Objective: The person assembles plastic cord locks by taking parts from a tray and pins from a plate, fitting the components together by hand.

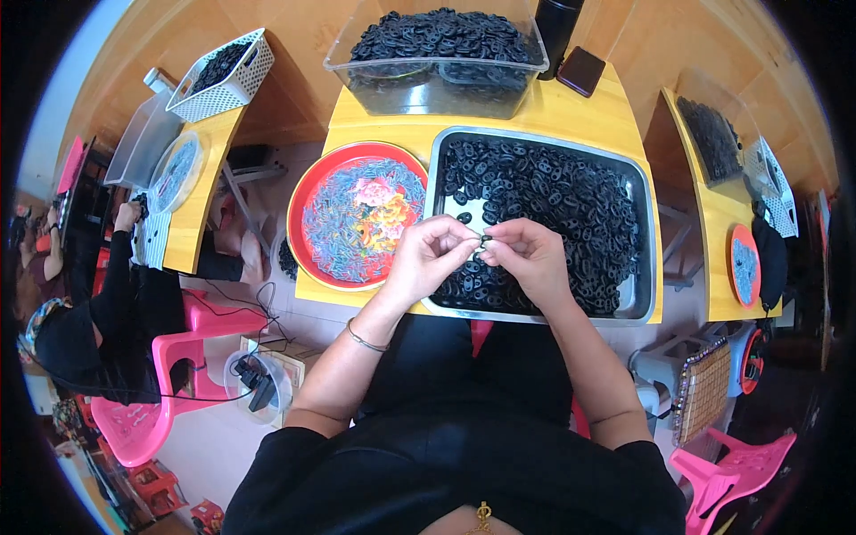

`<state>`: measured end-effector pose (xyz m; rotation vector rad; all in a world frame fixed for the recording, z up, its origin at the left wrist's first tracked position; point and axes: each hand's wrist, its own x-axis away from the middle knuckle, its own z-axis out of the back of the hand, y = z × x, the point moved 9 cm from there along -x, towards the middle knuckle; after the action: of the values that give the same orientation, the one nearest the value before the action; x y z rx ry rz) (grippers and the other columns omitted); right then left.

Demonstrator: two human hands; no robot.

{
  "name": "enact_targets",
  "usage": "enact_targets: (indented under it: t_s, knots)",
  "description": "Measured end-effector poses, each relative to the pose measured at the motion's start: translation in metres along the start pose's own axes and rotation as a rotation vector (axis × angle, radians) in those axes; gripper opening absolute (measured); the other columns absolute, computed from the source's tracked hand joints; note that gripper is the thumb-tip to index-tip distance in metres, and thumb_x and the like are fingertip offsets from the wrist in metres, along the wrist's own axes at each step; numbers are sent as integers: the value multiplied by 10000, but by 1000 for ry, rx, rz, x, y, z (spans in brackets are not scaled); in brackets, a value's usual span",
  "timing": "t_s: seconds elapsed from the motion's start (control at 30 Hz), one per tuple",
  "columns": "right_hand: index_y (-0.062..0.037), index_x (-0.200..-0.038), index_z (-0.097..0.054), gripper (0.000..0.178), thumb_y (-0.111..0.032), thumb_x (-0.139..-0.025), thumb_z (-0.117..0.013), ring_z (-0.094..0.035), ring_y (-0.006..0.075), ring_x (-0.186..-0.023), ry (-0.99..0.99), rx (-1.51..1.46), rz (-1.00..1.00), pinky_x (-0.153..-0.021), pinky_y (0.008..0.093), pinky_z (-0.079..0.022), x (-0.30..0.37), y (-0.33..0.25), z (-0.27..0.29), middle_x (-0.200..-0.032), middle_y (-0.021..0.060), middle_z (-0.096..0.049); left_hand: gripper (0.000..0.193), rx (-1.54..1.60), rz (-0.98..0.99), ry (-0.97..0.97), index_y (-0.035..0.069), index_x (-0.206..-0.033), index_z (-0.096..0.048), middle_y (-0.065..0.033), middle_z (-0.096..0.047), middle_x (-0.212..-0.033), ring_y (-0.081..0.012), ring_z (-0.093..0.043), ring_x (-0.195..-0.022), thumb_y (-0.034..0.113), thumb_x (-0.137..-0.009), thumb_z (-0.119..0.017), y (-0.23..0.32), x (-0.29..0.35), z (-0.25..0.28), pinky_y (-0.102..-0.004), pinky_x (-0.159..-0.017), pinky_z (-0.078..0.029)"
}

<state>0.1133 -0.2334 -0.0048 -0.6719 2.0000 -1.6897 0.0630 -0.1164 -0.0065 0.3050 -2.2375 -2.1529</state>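
Note:
My left hand and my right hand meet fingertip to fingertip above a metal tray. Pinched between them is a small black oval piece, mostly covered by the fingers. The tray holds a thick layer of black oval pieces, each with holes through it; a bit of bare tray bottom shows just behind my fingers. To the left of my left hand sits a round red tray with a flower pattern, strewn with thin bluish-grey slivers. Whether a sliver is in my fingers I cannot tell.
A clear plastic bin heaped with black pieces stands at the table's back, beside a dark brown box. Left, a person in black sits on a pink chair at another table. Another table and pink chair are at right.

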Motion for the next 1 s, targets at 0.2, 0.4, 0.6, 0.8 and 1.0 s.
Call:
enact_targets:
  t_s: [0.2,0.4,0.6,0.8,1.0]
  knots:
    - [23,-959,-578,171,19,-789,-559,-598,107,-711,-16,-102,-26,-652,209,-495,0,2,-1,-823,86,-617,94,43,6,-25,-19,-872,-579,-32,-589,-796,-37,-551,-686,-9,-780,-595,5,0,-5,-161,-579,-437]
    - [10,-927,-576,126,-2,-803,-552,-577,90,-716,-3,-130,25,-641,208,-483,-2,-3,0,-831,55,-606,187,303,-11,-69,-12,-944,-522,-65,-600,-849,-89,-590,-780,-26,-773,-596,7,-1,-16,-201,-691,-484]
    - [-4,-876,-565,85,-31,-796,-573,-570,81,-706,19,-125,-56,-636,195,-465,-1,3,1,-799,43,-597,157,296,11,-19,-4,-924,-509,-54,-582,-854,-90,-579,-774,-23,-786,-582,3,1,-16,-201,-696,-473]
    - [-8,-860,-560,76,-29,-790,-582,-563,76,-719,3,-51,-40,-645,194,-442,-1,2,0,-795,40,-596,92,222,-31,45,-4,-902,-514,-41,-582,-813,-86,-579,-765,15,-820,-551,2,3,-11,-198,-671,-467]
    - [-8,-883,-547,82,-23,-803,-561,-545,73,-748,-15,-14,21,-671,202,-434,0,-4,-3,-813,30,-567,119,292,37,14,-15,-950,-525,-65,-583,-887,-109,-592,-806,8,-833,-523,-3,2,-12,-224,-700,-489]
